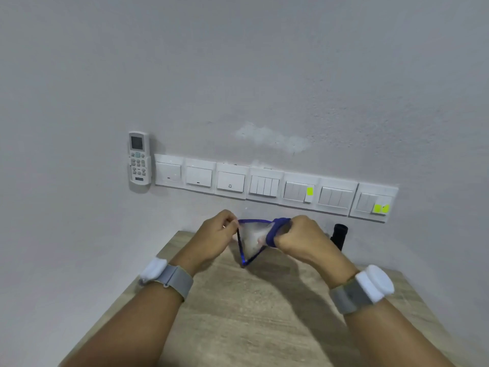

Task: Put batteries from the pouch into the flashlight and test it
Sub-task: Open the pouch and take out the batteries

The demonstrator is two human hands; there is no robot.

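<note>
A clear pouch with blue edging [252,241] hangs above the wooden table [238,313], stretched between both hands. My left hand [215,235] pinches its upper left corner. My right hand [300,238] is closed on the bunched blue edge at the upper right. The pouch's lower corner points down toward the table. What lies inside is too blurred to tell. A black flashlight [338,235] lies on the table by the wall, just right of my right hand, partly hidden behind it.
The table stands against a grey wall. A row of white switch plates [275,185] runs along the wall above the table's far edge, and a white remote [139,158] sits in a holder at its left end. Both wrists wear grey bands.
</note>
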